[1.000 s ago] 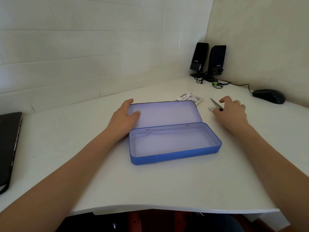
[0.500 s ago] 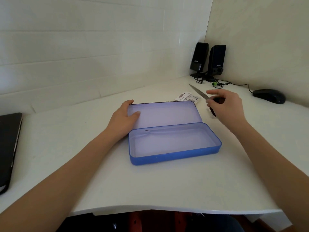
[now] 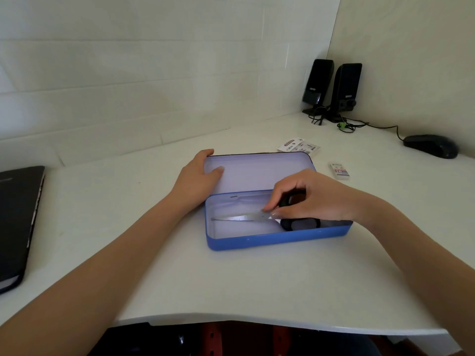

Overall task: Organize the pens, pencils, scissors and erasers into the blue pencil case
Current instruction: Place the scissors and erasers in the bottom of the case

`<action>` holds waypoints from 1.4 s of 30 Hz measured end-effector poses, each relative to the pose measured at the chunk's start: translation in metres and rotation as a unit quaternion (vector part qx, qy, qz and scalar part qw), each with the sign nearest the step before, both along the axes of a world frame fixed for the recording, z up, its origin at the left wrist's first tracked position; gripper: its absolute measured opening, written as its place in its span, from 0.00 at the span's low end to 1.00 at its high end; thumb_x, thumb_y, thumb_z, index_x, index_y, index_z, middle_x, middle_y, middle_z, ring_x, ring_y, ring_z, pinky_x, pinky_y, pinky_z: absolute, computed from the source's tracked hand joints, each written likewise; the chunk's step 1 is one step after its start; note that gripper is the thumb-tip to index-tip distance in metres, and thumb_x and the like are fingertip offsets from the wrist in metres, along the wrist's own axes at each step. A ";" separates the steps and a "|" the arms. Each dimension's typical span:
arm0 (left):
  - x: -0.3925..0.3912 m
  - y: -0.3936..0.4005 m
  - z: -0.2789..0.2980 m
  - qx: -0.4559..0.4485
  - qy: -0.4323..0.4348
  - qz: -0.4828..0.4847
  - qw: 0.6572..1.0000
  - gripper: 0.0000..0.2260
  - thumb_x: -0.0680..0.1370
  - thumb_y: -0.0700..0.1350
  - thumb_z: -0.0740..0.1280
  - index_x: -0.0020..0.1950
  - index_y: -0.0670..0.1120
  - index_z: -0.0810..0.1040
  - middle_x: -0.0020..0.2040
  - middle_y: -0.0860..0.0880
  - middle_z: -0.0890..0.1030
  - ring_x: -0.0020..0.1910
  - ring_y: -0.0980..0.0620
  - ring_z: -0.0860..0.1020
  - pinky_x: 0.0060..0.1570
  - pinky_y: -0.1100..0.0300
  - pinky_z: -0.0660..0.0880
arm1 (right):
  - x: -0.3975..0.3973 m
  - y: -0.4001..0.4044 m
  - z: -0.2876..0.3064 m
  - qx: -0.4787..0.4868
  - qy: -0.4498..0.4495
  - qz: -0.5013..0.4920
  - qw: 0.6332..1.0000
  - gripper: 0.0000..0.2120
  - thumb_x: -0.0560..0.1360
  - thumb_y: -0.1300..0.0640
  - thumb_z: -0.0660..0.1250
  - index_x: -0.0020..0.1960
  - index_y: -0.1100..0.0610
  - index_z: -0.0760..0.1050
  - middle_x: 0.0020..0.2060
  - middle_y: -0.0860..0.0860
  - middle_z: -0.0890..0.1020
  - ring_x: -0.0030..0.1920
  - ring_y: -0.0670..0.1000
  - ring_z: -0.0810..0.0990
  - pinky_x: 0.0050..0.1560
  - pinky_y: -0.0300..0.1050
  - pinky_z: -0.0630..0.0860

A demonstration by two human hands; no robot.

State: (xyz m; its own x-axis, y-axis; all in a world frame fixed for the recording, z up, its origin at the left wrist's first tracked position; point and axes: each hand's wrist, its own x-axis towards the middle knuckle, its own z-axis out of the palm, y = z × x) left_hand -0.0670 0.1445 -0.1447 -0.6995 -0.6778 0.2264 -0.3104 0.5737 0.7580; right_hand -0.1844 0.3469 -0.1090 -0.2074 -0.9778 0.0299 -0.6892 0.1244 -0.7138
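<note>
White counter (image 3: pixel 257 283), corner position against pale walls.

Blue metal pencil case (image 3: pixel 272 240): open at centre, hinged lid (image 3: pixel 262 173) laid flat on the far side.

Black-handled steel scissors (image 3: pixel 246 217): inside the tray, blades closed, tips pointing left, handles at the right end.

Right hand (image 3: pixel 313 199): over the tray, fingers curled in a grip on the scissors at the handle end.

Left hand (image 3: pixel 198 178): flat on the lid's left end, fingers relaxed, thumb on the inner face.

White eraser in printed sleeve (image 3: pixel 339 171): on the counter, right of the lid.

Small printed packets (image 3: pixel 299 145): just beyond the lid's far right corner.

Two black speakers (image 3: pixel 331 88), black mouse (image 3: pixel 430 145): far right. Black laptop (image 3: pixel 18 222): left edge.
</note>
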 end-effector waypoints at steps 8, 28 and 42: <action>0.000 -0.001 -0.001 -0.001 0.002 0.006 1.000 0.23 0.78 0.46 0.62 0.72 0.47 0.63 0.71 0.48 0.69 0.69 0.48 0.68 0.64 0.61 0.62 | 0.004 -0.005 -0.006 0.014 0.004 0.048 0.999 0.08 0.70 0.62 0.72 0.44 0.50 0.85 0.46 0.49 0.80 0.49 0.44 0.79 0.54 0.33 0.73; -0.001 -0.002 -0.002 -0.013 0.013 0.004 1.000 0.19 0.79 0.44 0.59 0.71 0.47 0.65 0.70 0.48 0.70 0.67 0.48 0.69 0.58 0.66 0.60 | -0.100 0.019 -0.031 0.006 0.161 -0.410 0.898 0.17 0.76 0.51 0.61 0.65 0.46 0.71 0.63 0.54 0.76 0.63 0.60 0.72 0.64 0.56 0.69; 0.000 -0.003 -0.003 -0.001 0.014 -0.002 1.000 0.19 0.79 0.44 0.60 0.71 0.47 0.66 0.69 0.48 0.71 0.67 0.48 0.70 0.58 0.65 0.61 | -0.060 0.021 0.012 -0.252 -0.033 -0.345 0.903 0.05 0.72 0.56 0.70 0.48 0.52 0.82 0.36 0.46 0.83 0.29 0.37 0.76 0.35 0.28 0.71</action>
